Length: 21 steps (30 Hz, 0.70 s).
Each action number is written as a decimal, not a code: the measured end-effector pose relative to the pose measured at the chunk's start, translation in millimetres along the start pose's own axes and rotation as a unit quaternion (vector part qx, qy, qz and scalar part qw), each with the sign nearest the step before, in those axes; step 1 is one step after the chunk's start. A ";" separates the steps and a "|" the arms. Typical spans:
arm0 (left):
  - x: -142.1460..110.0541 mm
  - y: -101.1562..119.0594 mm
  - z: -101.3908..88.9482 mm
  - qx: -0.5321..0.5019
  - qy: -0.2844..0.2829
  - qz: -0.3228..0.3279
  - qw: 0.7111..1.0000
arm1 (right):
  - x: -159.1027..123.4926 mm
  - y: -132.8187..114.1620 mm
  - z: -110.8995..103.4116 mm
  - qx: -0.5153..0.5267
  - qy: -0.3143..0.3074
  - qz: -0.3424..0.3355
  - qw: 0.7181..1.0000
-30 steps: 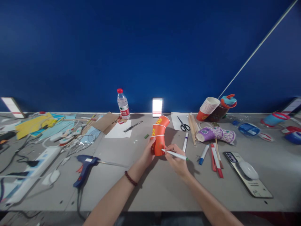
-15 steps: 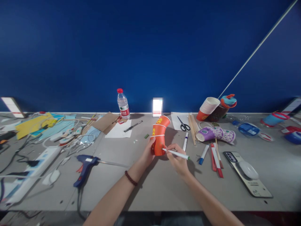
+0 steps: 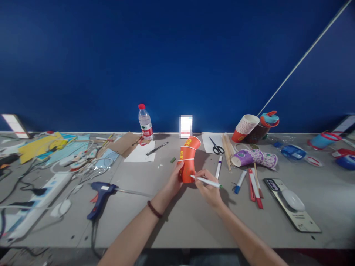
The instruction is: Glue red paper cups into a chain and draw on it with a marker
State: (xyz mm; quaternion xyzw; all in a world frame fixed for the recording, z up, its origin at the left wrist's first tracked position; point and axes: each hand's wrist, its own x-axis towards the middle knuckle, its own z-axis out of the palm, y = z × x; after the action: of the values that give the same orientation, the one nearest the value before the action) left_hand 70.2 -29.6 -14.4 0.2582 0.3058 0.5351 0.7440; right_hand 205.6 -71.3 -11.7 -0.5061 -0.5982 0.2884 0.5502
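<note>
Several orange paper cups [image 3: 188,153], joined end to end in a bent column with white rims, stand over the table in the middle of the head view. My left hand [image 3: 175,180] is wrapped round the lower left side of the column. In my right hand [image 3: 208,187] is a white marker [image 3: 207,181] with a green end, gripped like a pen. Its tip meets or nearly meets the lowest cup's front; contact is too small to be sure of. The fingers of my left hand behind the cups are hidden.
A blue glue gun [image 3: 101,197] lies left, beside a power strip [image 3: 41,203] with cables. Behind are a water bottle [image 3: 145,123] and scissors [image 3: 216,146]. Purple cups [image 3: 255,158], capped markers [image 3: 240,181] and a phone [image 3: 291,207] under a white mouse [image 3: 293,200] lie right.
The marker in my right hand has shifted slightly left across the lowest cup. My left hand and the cups hold almost the same position.
</note>
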 end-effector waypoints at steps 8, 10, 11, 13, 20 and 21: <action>0.7 -1.0 0.4 0.000 -0.008 0.002 1.000 | -0.9 0.0 -0.3 0.013 0.003 0.015 1.000; 1.1 -1.3 0.1 -0.003 0.001 -0.007 1.000 | -0.5 1.5 -1.5 0.035 0.002 0.005 0.999; 1.4 -1.5 -0.1 -0.008 0.011 -0.008 1.000 | -0.1 2.6 -2.3 0.046 0.006 -0.005 0.999; 1.9 -1.4 -0.6 -0.025 0.032 -0.008 0.999 | 0.8 3.2 -4.3 0.061 0.026 -0.018 0.998; 2.8 3.1 -0.5 -0.075 0.067 -0.062 0.993 | -7.6 -68.0 -25.3 0.255 -0.067 0.030 0.964; 3.0 3.9 -0.5 -0.082 0.074 -0.069 0.992 | -11.2 -87.4 -30.6 0.300 -0.121 0.041 0.946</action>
State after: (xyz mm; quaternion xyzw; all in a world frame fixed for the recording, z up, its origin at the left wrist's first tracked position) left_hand 68.1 -25.5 -12.6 0.1345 0.3321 0.5235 0.7730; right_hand 208.1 -116.2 70.0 -0.3032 -0.5251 0.5354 0.5879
